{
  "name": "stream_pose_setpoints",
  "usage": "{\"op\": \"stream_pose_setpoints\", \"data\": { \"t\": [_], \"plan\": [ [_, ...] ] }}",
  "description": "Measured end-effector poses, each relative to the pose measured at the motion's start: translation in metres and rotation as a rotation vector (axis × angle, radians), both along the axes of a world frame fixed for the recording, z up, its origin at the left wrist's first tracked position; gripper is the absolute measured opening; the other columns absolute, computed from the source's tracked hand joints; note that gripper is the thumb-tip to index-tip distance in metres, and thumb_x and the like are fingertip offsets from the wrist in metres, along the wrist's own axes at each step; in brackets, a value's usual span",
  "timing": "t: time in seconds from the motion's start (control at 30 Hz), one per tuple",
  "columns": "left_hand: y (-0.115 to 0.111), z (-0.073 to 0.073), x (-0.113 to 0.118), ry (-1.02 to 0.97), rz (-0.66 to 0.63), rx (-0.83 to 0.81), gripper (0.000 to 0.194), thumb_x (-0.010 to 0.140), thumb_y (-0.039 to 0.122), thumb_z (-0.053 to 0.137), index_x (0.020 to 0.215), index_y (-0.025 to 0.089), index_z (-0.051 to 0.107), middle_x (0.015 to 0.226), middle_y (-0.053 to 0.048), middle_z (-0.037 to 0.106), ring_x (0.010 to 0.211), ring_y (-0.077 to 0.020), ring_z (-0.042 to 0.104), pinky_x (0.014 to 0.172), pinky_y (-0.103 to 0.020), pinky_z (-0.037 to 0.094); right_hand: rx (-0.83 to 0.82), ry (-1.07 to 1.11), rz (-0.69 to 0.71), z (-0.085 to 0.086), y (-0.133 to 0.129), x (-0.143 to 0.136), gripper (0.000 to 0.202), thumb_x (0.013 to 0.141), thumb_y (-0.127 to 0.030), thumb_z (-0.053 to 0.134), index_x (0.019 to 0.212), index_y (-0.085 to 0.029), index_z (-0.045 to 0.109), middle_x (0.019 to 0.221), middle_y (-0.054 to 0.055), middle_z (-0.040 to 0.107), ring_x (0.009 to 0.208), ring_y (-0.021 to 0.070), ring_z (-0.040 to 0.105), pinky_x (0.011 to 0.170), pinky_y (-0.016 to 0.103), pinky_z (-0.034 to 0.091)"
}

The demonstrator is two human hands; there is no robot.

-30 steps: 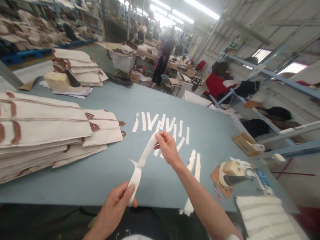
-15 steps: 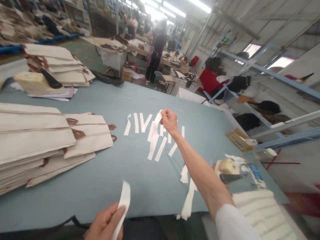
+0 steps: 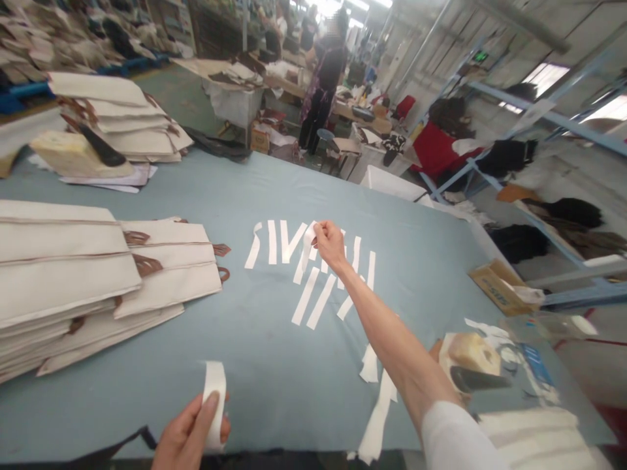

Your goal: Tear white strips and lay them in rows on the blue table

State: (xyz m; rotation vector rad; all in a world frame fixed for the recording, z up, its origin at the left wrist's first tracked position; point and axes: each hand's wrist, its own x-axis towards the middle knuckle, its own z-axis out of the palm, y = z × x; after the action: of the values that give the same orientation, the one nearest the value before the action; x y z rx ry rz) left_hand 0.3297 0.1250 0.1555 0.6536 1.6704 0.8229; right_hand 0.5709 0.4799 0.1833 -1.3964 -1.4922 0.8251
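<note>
Near the table's front edge, my left hand point(image 3: 196, 424) pinches a bundle of white strips point(image 3: 214, 385) between thumb and fingers. My right hand point(image 3: 329, 243) reaches to the middle of the blue-green table point(image 3: 245, 326), its fingers closed on one white strip point(image 3: 308, 244) that hangs down over other strips. Several white strips lie apart in an uneven row around it, among them a slanted one point(image 3: 322, 301) below my right hand. More white strips point(image 3: 376, 424) lie bunched under and beside my right forearm.
Stacked cream fabric panels point(image 3: 59, 261) with brown tabs cover the left side. A yellowish block with a dark tool point(image 3: 81, 153) sits behind them; another block point(image 3: 473, 352) and a cardboard box point(image 3: 499, 287) are at right. A person point(image 3: 321, 85) stands beyond the table.
My left hand has moved left and slightly down with its strips. The strip in my right hand now hangs lower, closer to the row. The view has shifted slightly.
</note>
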Motion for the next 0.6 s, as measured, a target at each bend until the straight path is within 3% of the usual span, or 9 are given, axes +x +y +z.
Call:
{"op": "stream_pose_setpoints", "data": {
  "t": [0.23, 0.6],
  "plan": [
    [0.011, 0.002, 0.016, 0.002, 0.13, -0.016, 0.064, 0.076, 0.083, 0.065, 0.075, 0.019, 0.067, 0.057, 0.002, 0.059, 0.055, -0.0163, 0.047, 0.055, -0.026, 0.038, -0.038, 0.027, 0.027, -0.033, 0.008, 0.007, 0.03, 0.095, -0.051, 0.057, 0.09, -0.022, 0.058, 0.057, -0.006, 0.061, 0.057, 0.014, 0.065, 0.059, 0.023, 0.052],
    [0.021, -0.01, 0.011, 0.046, 0.065, -0.084, 0.068, 0.073, 0.087, 0.061, 0.072, 0.019, 0.067, 0.057, 0.0, 0.063, 0.056, -0.0188, 0.052, 0.056, -0.028, 0.04, -0.057, 0.066, 0.096, -0.059, -0.009, 0.0, 0.031, 0.098, -0.052, 0.054, 0.092, -0.023, 0.058, 0.066, -0.004, 0.064, 0.062, 0.0144, 0.068, 0.064, 0.025, 0.054]
  ]
}}
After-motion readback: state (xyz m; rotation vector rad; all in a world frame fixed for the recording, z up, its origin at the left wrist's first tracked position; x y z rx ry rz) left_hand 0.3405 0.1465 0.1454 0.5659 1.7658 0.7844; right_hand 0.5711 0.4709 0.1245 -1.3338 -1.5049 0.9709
